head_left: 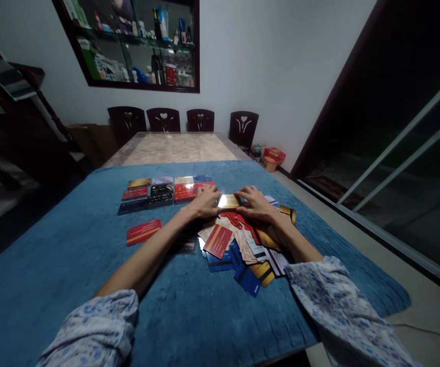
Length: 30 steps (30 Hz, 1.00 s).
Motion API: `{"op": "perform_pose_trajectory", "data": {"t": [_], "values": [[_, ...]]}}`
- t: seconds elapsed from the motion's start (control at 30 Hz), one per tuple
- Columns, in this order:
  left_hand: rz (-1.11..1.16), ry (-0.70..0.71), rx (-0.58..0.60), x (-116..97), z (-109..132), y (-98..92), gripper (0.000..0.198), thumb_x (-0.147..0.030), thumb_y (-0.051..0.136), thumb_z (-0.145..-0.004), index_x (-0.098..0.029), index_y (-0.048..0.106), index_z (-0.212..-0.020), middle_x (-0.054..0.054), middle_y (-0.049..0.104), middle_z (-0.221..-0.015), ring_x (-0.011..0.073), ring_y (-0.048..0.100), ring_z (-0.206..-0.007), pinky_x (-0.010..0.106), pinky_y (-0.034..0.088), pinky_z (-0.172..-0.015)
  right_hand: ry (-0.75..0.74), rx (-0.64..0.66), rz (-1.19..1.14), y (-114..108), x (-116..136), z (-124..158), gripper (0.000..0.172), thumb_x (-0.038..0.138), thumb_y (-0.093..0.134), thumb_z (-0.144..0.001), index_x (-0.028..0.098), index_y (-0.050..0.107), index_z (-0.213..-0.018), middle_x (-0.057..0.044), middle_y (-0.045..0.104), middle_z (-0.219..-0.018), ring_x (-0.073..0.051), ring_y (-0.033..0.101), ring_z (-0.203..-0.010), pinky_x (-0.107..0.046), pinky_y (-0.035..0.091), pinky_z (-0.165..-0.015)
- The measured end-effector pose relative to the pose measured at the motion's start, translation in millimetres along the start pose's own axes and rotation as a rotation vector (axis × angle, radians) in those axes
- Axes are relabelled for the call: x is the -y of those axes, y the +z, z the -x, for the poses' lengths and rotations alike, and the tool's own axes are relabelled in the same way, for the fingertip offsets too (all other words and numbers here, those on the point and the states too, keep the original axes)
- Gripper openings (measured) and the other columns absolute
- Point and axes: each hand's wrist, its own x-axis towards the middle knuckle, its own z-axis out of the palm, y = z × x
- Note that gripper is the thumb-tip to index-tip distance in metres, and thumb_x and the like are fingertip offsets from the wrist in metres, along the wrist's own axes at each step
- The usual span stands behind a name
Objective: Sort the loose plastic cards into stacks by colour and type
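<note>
A shiny gold bank card (230,202) lies between my two hands at the far edge of a loose heap of cards. My left hand (206,201) is closed with its fingers at the card's left end. Over on the right, my right hand (257,204) has bent fingers pressed at its right end. Below them spreads the heap, with a red card (218,241) on top, blue cards (247,278) toward me and a gold card (262,272) beside these. Left of my left hand stand rows of stacked cards, among them red ones (185,192) and black ones (160,196).
A separate red card stack (143,232) sits near my left forearm. The blue cloth (70,239) covers the near part of the table; bare marbled tabletop (181,148) shows beyond. Dark chairs (163,120) line the far side. A glass-shelved wall cabinet (143,46) hangs behind.
</note>
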Motion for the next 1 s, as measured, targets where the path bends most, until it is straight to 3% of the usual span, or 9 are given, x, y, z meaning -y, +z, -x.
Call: {"op": "perform_pose_trajectory", "data": {"t": [0.3,0.77,1.0], "values": [[-0.012,-0.049,0.041,7,16,-7.3,0.034,-0.026,0.066,-0.084,-0.018,0.062,-0.117,0.015,0.054,-0.131,0.035,0.046,-0.128,0.061,0.035,-0.108,0.004,0.11,0.07,-4,15,-14,0.055,0.037,0.067,-0.086,0.022,0.06,-0.139,-0.016,0.059,-0.132,-0.033,0.046,-0.119,-0.045,0.044,-0.092],[-0.042,-0.121,0.027,34,42,-23.4,0.043,-0.027,0.063,-0.083,-0.017,0.064,-0.125,0.015,0.056,-0.128,0.0348,0.048,-0.127,0.053,0.039,-0.105,-0.027,0.24,0.146,-13,58,-50,0.057,0.041,0.066,-0.088,0.021,0.058,-0.14,-0.016,0.057,-0.135,-0.033,0.045,-0.12,-0.042,0.042,-0.091],[-0.066,-0.181,0.023,56,58,-31.3,0.046,-0.028,0.063,-0.083,-0.018,0.063,-0.128,0.015,0.055,-0.13,0.0353,0.046,-0.129,0.053,0.037,-0.105,-0.051,0.232,0.178,-9,81,-76,0.044,0.04,0.069,-0.086,0.024,0.067,-0.127,-0.015,0.058,-0.133,-0.033,0.045,-0.12,-0.041,0.042,-0.09]]}}
